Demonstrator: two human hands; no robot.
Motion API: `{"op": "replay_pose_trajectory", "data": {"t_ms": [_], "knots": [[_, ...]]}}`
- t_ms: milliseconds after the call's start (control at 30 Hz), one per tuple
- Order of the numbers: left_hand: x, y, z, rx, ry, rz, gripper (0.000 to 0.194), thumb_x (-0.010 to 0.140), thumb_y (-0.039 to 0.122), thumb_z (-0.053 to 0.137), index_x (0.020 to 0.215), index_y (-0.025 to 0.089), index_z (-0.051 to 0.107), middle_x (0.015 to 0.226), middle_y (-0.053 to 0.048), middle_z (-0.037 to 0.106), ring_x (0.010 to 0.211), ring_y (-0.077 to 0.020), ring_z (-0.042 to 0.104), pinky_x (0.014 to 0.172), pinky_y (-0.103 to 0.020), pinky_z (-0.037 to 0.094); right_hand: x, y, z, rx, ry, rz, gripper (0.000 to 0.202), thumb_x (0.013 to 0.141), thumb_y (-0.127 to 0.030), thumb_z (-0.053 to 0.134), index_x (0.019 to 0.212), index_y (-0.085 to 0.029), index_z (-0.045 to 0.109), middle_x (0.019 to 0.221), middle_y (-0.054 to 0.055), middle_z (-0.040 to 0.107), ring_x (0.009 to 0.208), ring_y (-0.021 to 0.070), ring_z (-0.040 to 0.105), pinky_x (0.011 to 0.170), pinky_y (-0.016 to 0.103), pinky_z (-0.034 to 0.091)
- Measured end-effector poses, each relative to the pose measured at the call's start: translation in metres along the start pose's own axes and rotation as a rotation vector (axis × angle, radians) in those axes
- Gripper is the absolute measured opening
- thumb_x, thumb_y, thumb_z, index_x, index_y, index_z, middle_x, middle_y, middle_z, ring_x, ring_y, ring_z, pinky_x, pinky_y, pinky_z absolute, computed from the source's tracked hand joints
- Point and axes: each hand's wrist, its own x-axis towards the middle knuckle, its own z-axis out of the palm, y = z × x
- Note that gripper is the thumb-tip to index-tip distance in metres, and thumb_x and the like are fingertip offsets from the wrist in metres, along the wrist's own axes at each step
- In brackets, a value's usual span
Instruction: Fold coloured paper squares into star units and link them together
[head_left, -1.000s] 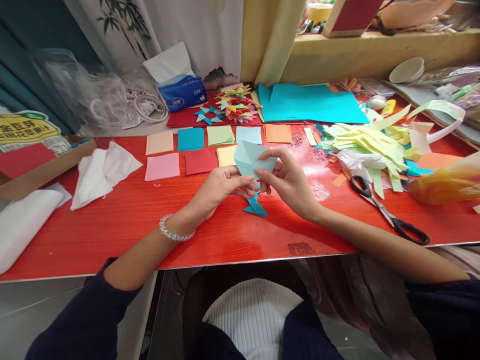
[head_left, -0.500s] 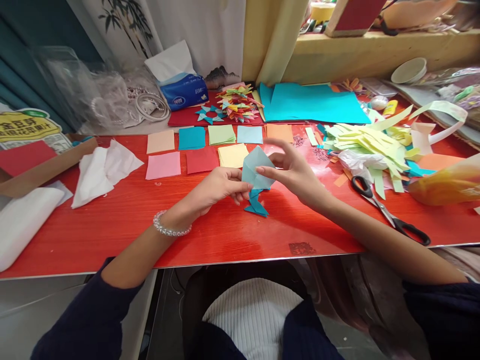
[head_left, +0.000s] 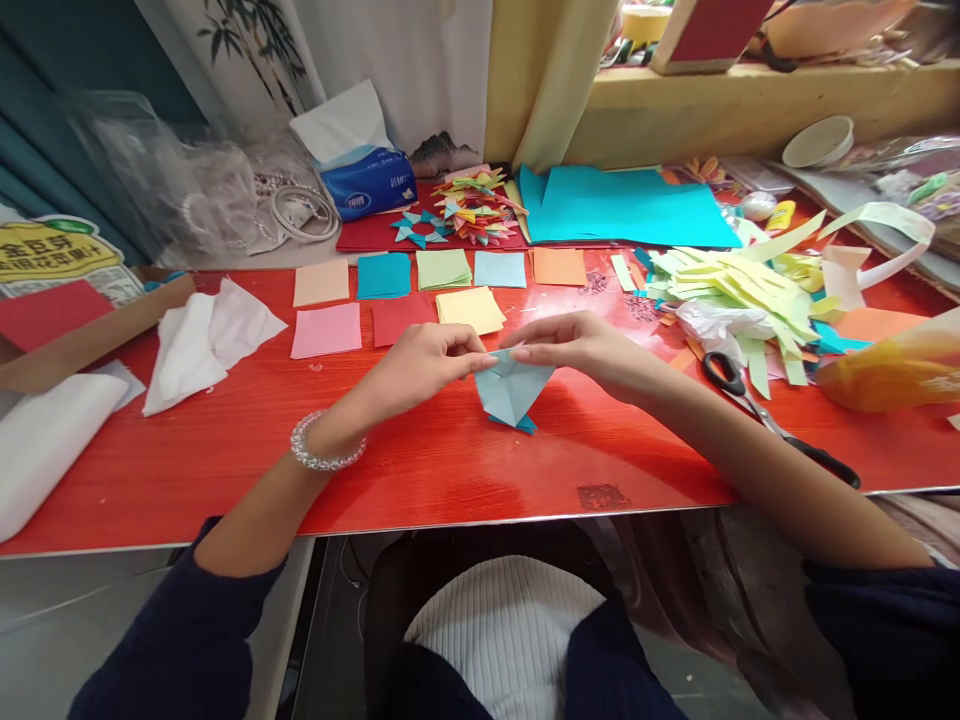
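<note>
Left hand [head_left: 431, 360] first: I have its thumb and forefinger pinched together on the upper left corner of one light-blue folded paper [head_left: 514, 388], the other fingers mostly hidden. With my right hand [head_left: 585, 345] I pinch the same paper along its top edge, thumb in front, fingers behind. It hangs point down between my hands, near the middle of the red table [head_left: 420, 450], partly covering a teal folded piece [head_left: 525, 426]; whether the two touch, I cannot tell.

Beyond my hands I count eight lots of square paper: five in the back row, peach [head_left: 321, 284], teal [head_left: 383, 276], light green [head_left: 443, 269], pale blue [head_left: 500, 269] and orange [head_left: 559, 266]; three in the front, pink [head_left: 325, 331], red [head_left: 403, 318] and pale yellow [head_left: 470, 311]. One pair of scissors [head_left: 761, 411] lies beside my right forearm, near a heap of pale green strips [head_left: 724, 285] too tangled to count. One beaded bracelet [head_left: 327, 462] circles my left wrist.
</note>
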Motion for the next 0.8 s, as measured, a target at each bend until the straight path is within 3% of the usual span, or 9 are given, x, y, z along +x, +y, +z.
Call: {"op": "replay_pose_trajectory", "data": {"t_ms": [67, 167, 267, 400, 567, 800], "knots": [[0.001, -0.001, 0.002, -0.033, 0.044, 0.025, 0.029, 0.081, 0.044, 0.061, 0.075, 0.016, 0.062, 0.07, -0.001, 0.057, 0.064, -0.0102, 0.047, 0.057, -0.024, 0.034, -0.001, 0.003, 0.003, -0.048, -0.037, 0.012, 0.025, 0.068, -0.043, 0.078, 0.072, -0.018, 0.072, 0.07, 0.005, 0.066, 0.063, 0.0161, 0.057, 0.054, 0.03, 0.045], [0.003, -0.001, 0.003, -0.177, 0.103, 0.035, 0.03, 0.08, 0.046, 0.063, 0.084, 0.016, 0.06, 0.077, -0.002, 0.06, 0.068, -0.0112, 0.052, 0.062, -0.024, 0.04, -0.002, 0.01, 0.009, 0.023, 0.047, -0.017, 0.025, 0.072, -0.041, 0.075, 0.072, -0.017, 0.071, 0.069, 0.005, 0.065, 0.062, 0.0153, 0.057, 0.055, 0.03, 0.045], [0.004, 0.0, 0.002, -0.264, 0.037, 0.007, 0.033, 0.08, 0.049, 0.062, 0.079, 0.015, 0.061, 0.072, -0.002, 0.059, 0.066, -0.0109, 0.054, 0.064, -0.024, 0.043, -0.004, 0.012, 0.013, 0.123, 0.107, -0.043, 0.026, 0.076, -0.042, 0.072, 0.074, -0.016, 0.069, 0.074, 0.006, 0.066, 0.066, 0.0159, 0.059, 0.059, 0.03, 0.047], [0.003, 0.0, 0.002, -0.245, 0.006, -0.028, 0.035, 0.08, 0.047, 0.063, 0.066, 0.015, 0.059, 0.061, 0.0, 0.054, 0.06, -0.0098, 0.052, 0.059, -0.024, 0.041, -0.005, 0.007, 0.014, 0.143, 0.053, 0.01, 0.028, 0.071, -0.044, 0.075, 0.072, -0.017, 0.068, 0.075, 0.006, 0.066, 0.069, 0.0166, 0.059, 0.06, 0.029, 0.047], [0.002, 0.0, 0.004, -0.236, -0.005, -0.024, 0.031, 0.08, 0.04, 0.064, 0.064, 0.015, 0.056, 0.06, 0.002, 0.05, 0.057, -0.0073, 0.047, 0.055, -0.021, 0.037, -0.007, 0.0, 0.014, 0.037, 0.091, -0.013, 0.032, 0.075, -0.049, 0.07, 0.075, -0.017, 0.069, 0.069, 0.004, 0.061, 0.06, 0.0117, 0.051, 0.05, 0.024, 0.036], [0.002, 0.003, 0.0, -0.295, -0.081, -0.086, 0.027, 0.078, 0.04, 0.066, 0.072, 0.013, 0.065, 0.069, -0.002, 0.061, 0.065, -0.0102, 0.055, 0.064, -0.024, 0.044, -0.007, 0.006, 0.015, 0.043, 0.113, -0.056, 0.031, 0.08, -0.046, 0.066, 0.075, -0.016, 0.066, 0.067, 0.003, 0.057, 0.058, 0.0106, 0.047, 0.051, 0.025, 0.032]]}}
